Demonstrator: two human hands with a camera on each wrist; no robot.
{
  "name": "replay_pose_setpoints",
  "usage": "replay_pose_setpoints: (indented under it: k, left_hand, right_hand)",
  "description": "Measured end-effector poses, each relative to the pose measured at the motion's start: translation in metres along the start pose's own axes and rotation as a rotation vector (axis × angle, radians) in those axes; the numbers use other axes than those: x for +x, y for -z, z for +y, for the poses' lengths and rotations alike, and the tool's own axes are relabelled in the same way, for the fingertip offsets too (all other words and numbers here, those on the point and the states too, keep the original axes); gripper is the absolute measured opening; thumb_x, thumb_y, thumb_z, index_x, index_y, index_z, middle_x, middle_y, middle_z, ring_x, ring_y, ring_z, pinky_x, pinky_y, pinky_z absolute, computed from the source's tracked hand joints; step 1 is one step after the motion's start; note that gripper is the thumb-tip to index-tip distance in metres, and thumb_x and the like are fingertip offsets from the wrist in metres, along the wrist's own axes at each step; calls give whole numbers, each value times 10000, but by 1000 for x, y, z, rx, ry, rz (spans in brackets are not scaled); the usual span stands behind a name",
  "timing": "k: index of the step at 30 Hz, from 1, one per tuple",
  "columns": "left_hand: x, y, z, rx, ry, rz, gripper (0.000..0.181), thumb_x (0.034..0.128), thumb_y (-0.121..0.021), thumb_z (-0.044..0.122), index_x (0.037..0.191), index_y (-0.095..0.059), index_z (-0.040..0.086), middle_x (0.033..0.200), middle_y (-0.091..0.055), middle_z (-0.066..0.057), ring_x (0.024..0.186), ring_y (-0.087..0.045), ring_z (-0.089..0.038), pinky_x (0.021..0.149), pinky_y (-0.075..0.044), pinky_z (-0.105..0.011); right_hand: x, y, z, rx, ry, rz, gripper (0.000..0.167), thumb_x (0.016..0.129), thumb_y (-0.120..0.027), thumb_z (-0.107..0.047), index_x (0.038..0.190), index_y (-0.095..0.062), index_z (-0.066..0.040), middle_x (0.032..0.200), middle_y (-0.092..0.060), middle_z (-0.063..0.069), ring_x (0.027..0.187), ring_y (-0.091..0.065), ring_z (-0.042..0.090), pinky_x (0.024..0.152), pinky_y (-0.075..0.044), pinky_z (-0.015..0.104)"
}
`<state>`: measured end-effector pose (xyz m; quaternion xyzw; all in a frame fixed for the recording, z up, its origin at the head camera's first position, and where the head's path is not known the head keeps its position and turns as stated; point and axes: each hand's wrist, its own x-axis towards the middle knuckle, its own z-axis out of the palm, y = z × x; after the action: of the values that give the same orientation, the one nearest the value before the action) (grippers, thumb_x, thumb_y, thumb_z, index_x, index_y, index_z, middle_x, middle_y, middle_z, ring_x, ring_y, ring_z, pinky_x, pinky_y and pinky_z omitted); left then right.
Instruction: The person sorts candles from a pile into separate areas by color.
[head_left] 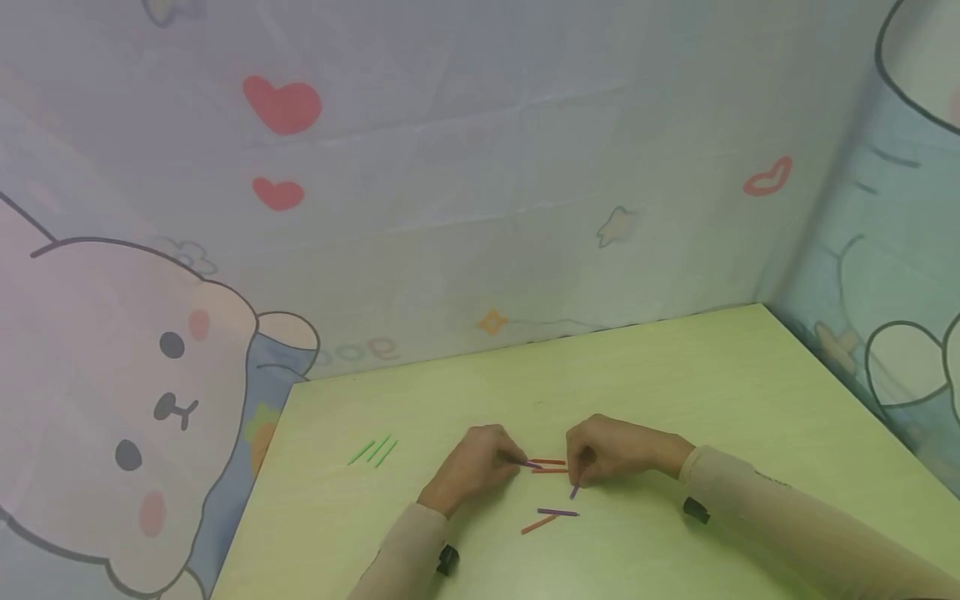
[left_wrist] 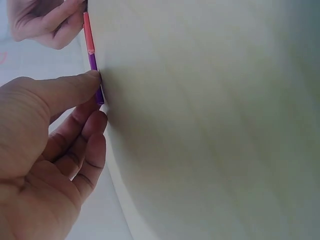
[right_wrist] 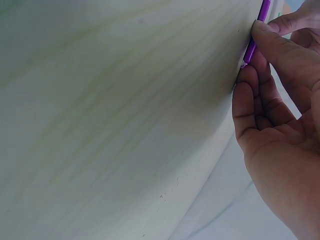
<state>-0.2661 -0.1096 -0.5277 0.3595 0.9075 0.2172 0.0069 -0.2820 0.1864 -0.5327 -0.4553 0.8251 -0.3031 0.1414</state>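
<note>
Left hand [head_left: 474, 467] and right hand [head_left: 611, 447], each pinching a stick.
Head: reddish sticks [head_left: 550, 471] lie between both hands' fingers. Left wrist: fingers pinch a purple stick [left_wrist: 93, 62]. Right wrist: fingers pinch another purple stick [right_wrist: 250, 53].

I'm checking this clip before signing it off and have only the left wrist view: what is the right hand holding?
Observer: The right hand pinches a purple stick.
Operator: What lies farther left?
Observer: Three green sticks lie on the table, to the left of the left hand.
Operator: And nearer the person?
Observer: A second purple stick and an orange stick lie nearer the person than both hands' fingertips.
</note>
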Motion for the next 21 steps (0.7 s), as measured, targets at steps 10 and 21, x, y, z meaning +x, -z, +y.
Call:
replay_pose_setpoints:
  k: [10, 21]
  left_hand:
    - [-2, -2, -5, -41, 36, 28, 131, 935, -869, 17, 975, -903, 137, 954, -837, 44, 923, -753, -77, 900, -620, -275]
    - [-4, -2, -6, -77, 92, 17, 117, 937, -879, 38, 964, -902, 150, 953, -835, 46, 903, -728, -48, 874, -603, -245]
  right_hand:
    - [1, 1, 0, 2, -9, -5, 225, 901, -895, -1, 905, -859, -223, 921, -694, -161, 863, -629, -30, 801, -594, 220]
    - [-3, 2, 0, 31, 13, 38, 170, 931, -900, -74, 924, -853, -238, 942, -703, -182, 875, -631, -24, 803, -590, 229]
